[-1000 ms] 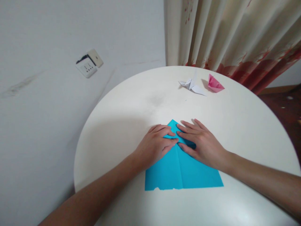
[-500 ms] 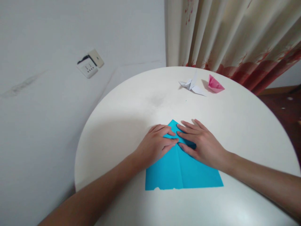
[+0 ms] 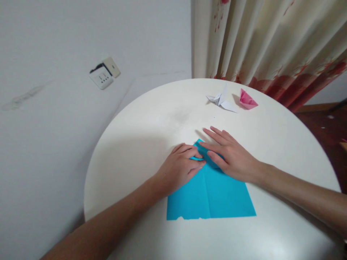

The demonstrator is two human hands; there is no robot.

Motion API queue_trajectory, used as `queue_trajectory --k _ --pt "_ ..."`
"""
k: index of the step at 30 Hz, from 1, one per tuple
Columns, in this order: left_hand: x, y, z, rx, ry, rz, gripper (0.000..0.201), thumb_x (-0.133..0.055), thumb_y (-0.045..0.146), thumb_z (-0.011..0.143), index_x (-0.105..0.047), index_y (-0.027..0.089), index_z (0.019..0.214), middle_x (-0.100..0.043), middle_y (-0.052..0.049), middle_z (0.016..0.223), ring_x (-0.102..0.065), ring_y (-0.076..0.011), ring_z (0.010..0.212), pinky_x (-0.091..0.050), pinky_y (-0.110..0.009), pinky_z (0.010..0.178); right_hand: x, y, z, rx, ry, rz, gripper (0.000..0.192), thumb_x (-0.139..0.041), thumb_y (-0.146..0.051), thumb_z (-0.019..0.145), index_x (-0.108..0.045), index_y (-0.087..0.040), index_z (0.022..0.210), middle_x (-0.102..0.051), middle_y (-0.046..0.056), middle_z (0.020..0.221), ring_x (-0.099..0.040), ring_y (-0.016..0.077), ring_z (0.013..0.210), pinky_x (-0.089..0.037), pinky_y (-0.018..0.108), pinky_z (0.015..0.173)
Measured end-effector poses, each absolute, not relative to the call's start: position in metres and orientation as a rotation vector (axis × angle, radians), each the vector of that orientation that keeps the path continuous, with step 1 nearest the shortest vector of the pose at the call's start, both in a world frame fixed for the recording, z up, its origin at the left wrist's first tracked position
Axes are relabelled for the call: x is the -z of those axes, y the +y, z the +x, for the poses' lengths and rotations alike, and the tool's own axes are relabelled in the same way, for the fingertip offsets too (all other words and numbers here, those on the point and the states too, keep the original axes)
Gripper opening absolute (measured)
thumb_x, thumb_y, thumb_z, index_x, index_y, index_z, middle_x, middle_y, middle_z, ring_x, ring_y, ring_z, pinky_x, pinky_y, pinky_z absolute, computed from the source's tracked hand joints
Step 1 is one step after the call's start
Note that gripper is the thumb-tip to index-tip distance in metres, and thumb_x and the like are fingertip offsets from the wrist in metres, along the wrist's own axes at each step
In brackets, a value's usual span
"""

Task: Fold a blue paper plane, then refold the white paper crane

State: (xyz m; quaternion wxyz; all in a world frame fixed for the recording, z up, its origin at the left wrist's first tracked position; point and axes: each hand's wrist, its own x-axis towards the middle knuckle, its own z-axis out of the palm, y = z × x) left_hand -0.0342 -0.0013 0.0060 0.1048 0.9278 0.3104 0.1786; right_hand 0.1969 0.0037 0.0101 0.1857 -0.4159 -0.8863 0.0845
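Shifted since the earlier frames: right hand [image 3: 233, 159], now farther up and across the pointed tip of the blue paper sheet [image 3: 210, 195], fingers spread flat and apart, gripping nothing. Left hand [image 3: 180, 168]: unmoved, fingers together, pressing the left folded flap near the centre crease. Sheet: flat on the white round bench [image 3: 141, 144], near the person, top corners folded to a point. Step in hand, by judgement: flattening the corner folds; the next move calls for firm creasing along the right flap's edge. Farther off, near the curtain [image 3: 265, 47]: white folded paper figure [image 3: 221, 100], pink folded paper figure [image 3: 247, 100]. Wall socket [image 3: 104, 74] at left.
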Motion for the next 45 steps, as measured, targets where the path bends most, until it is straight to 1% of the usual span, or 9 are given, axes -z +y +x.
queue_trajectory --k 4,9,13,18,22,30,37,42,45 --pt "-0.006 -0.002 -0.034 -0.533 0.922 2.726 0.019 -0.057 0.030 0.096 -0.076 0.028 0.102 -0.070 -0.002 0.109 -0.056 -0.0228 0.112 -0.041 -0.044 0.102 -0.007 0.025 0.197 -0.154 -2.655 -1.084 0.044 -0.042 -0.042 0.102 -0.050 -0.033 0.144 -0.017 0.002 0.165 -0.016 0.0348 0.150 -0.020 0.066 0.116" --pt "-0.004 -0.002 -0.033 -0.537 0.915 2.712 0.019 -0.058 0.030 0.096 -0.075 0.029 0.104 -0.070 -0.002 0.110 -0.056 -0.0225 0.111 -0.041 -0.044 0.101 -0.001 0.035 0.200 -0.089 -2.650 -1.109 0.043 -0.042 -0.045 0.101 -0.051 -0.036 0.142 -0.015 -0.001 0.165 -0.012 0.0349 0.151 -0.011 0.066 0.118" --pt "-0.005 -0.003 -0.033 -0.538 0.939 2.687 0.019 -0.058 0.031 0.096 -0.076 0.028 0.101 -0.071 -0.001 0.113 -0.057 -0.0226 0.112 -0.041 -0.044 0.101 0.000 0.042 0.204 -0.082 -2.633 -1.185 0.046 -0.038 -0.049 0.102 -0.051 -0.034 0.143 -0.012 0.001 0.166 -0.008 0.0359 0.151 -0.006 0.066 0.118" --pt "-0.005 -0.003 -0.034 -0.540 0.943 2.683 0.019 -0.058 0.031 0.096 -0.076 0.029 0.101 -0.071 -0.001 0.112 -0.057 -0.0221 0.113 -0.042 -0.043 0.101 -0.006 0.045 0.209 -0.140 -2.577 -1.250 0.050 -0.030 -0.046 0.104 -0.042 -0.030 0.149 -0.011 0.004 0.166 -0.007 0.0337 0.152 -0.012 0.067 0.117" --pt "-0.005 -0.002 -0.034 -0.550 0.937 2.682 0.019 -0.059 0.031 0.095 -0.076 0.028 0.102 -0.071 -0.001 0.112 -0.057 -0.0218 0.112 -0.042 -0.043 0.101 -0.007 0.040 0.210 -0.207 -2.638 -1.174 0.049 -0.032 -0.045 0.103 -0.041 -0.031 0.150 -0.014 0.003 0.165 -0.008 0.0329 0.152 -0.013 0.067 0.117" --pt "-0.005 -0.002 -0.035 -0.516 0.952 2.690 0.019 -0.058 0.031 0.095 -0.075 0.030 0.104 -0.070 -0.001 0.112 -0.057 -0.0217 0.115 -0.037 -0.046 0.107 -0.009 0.036 0.205 -0.132 -2.694 -1.096 0.048 -0.039 -0.046 0.101 -0.051 -0.028 0.144 -0.016 0.004 0.165 -0.010 0.0357 0.151 -0.010 0.067 0.117" --pt "-0.006 -0.002 -0.034 -0.510 0.944 2.697 0.019 -0.058 0.030 0.095 -0.076 0.029 0.101 -0.070 -0.002 0.112 -0.057 -0.0220 0.114 -0.038 -0.045 0.105 -0.011 0.035 0.201 -0.148 -2.682 -1.137 0.045 -0.034 -0.047 0.102 -0.060 -0.030 0.136 -0.016 0.001 0.165 -0.008 0.0365 0.151 -0.009 0.069 0.116" --pt "-0.007 -0.001 -0.033 -0.501 0.950 2.689 0.018 -0.060 0.031 0.095 -0.077 0.029 0.100 -0.071 -0.002 0.111 -0.059 -0.0220 0.111 -0.040 -0.045 0.103 -0.008 0.036 0.201 -0.266 -2.600 -1.244 0.051 -0.033 -0.051 0.102 -0.050 -0.029 0.145 -0.021 0.005 0.164 -0.011 0.0351 0.151 -0.016 0.069 0.115" --pt "-0.007 -0.001 -0.033 -0.502 0.948 2.693 0.018 -0.059 0.031 0.095 -0.076 0.029 0.102 -0.071 -0.002 0.112 -0.059 -0.0220 0.112 -0.039 -0.045 0.104 -0.009 0.035 0.200 -0.269 -2.573 -1.266 0.050 -0.031 -0.049 0.103 -0.048 -0.029 0.146 -0.020 0.005 0.164 -0.009 0.0346 0.151 -0.015 0.070 0.115"
